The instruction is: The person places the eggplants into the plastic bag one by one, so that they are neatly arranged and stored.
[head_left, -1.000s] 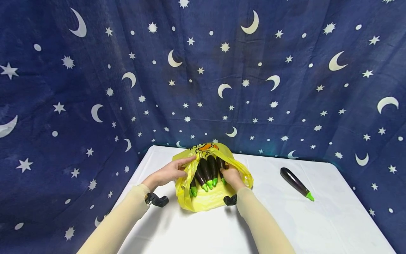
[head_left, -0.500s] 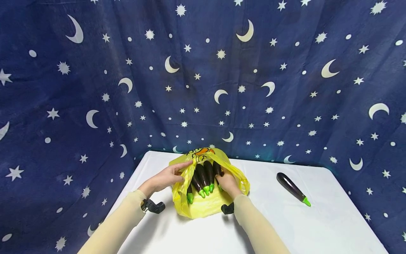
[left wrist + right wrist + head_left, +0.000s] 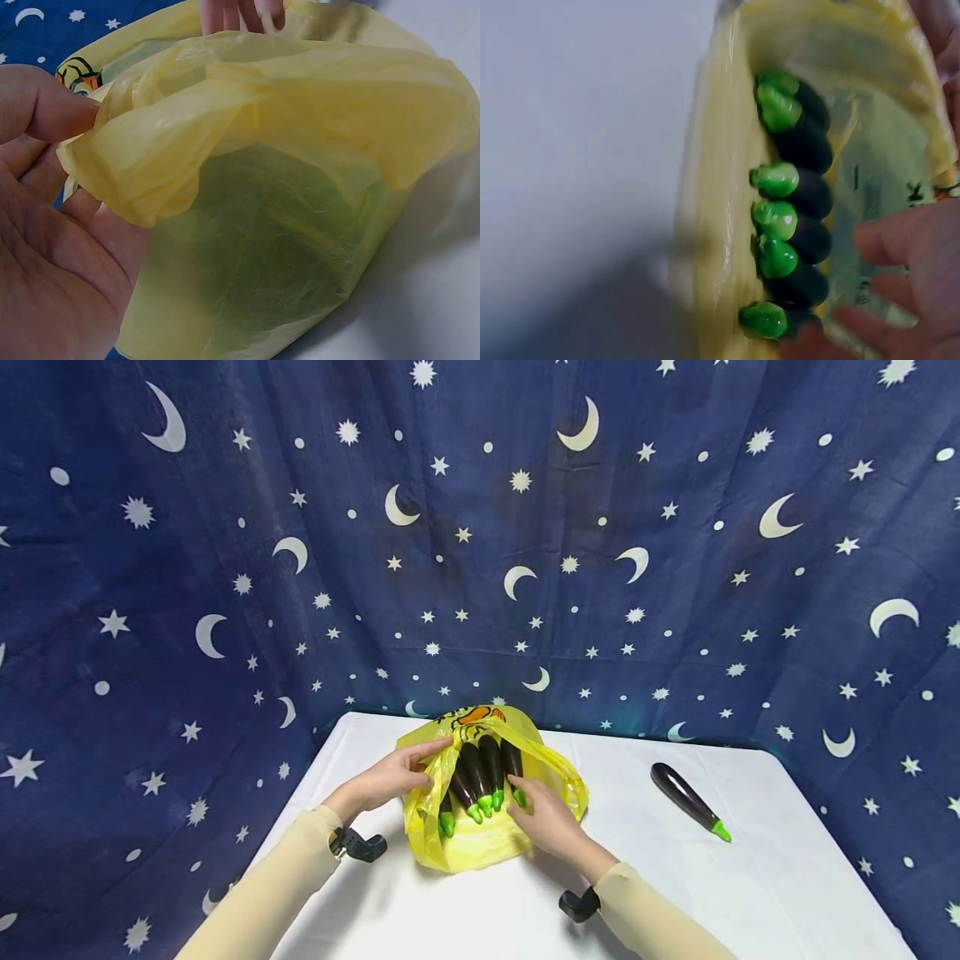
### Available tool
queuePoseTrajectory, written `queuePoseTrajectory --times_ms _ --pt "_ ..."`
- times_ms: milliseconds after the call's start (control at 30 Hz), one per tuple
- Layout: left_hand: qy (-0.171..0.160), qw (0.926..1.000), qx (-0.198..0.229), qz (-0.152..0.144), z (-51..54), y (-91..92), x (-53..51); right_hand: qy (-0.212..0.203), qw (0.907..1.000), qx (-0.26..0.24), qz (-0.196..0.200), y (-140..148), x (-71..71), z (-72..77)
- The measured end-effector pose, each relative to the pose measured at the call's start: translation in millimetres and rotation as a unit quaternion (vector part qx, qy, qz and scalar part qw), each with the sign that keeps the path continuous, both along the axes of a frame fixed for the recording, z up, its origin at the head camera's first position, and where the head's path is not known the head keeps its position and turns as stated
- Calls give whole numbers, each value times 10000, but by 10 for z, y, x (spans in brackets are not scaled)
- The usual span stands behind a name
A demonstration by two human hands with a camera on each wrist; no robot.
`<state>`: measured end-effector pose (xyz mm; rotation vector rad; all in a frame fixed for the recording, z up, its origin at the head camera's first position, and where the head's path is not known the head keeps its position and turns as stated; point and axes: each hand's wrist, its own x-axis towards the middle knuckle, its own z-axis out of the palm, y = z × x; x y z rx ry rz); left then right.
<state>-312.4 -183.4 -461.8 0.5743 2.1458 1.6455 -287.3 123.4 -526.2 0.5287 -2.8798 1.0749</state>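
A yellow plastic bag (image 3: 480,857) lies on its side, its mouth toward me. Inside it several eggplants (image 3: 491,768) lie in a row, green stem ends outward, as the right wrist view shows with their green caps (image 3: 776,180). My left hand (image 3: 386,782) holds up the left edge of the mouth; in the left wrist view the bag's rim (image 3: 165,142) is between thumb and fingers. My right hand (image 3: 553,827) is at the mouth, near the rightmost eggplant (image 3: 513,768), with its fingers loosely extended (image 3: 907,292) and nothing gripped.
Another eggplant (image 3: 690,802) lies on the white table (image 3: 780,877), well to the right of the bag. A dark blue cloth (image 3: 450,527) with moons and stars hangs behind the table and along its left side.
My right hand has let go of the rightmost eggplant and drawn back toward me, out of the bag's depth. The left hand keeps its hold on the bag's edge. The head view has shifted slightly.
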Motion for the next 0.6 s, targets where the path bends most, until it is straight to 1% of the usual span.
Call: queuePoseTrajectory --times_ms 100,167,233,367,600 --pt "14 10000 38 -54 -21 5 -4 239 9994 -146 211 127 204 83" --pt "19 10000 73 -53 -22 4 -10 460 9982 -279 270 236 297 134" --pt "0 9999 108 -54 -17 0 -13 632 9967 -453 215 367 364 180" --pt "-34 9999 112 -46 -8 -10 -17 1004 9927 -662 -19 711 395 226" --pt "-14 9997 231 -115 -19 -27 -16 1473 9861 -506 -572 1374 347 237"
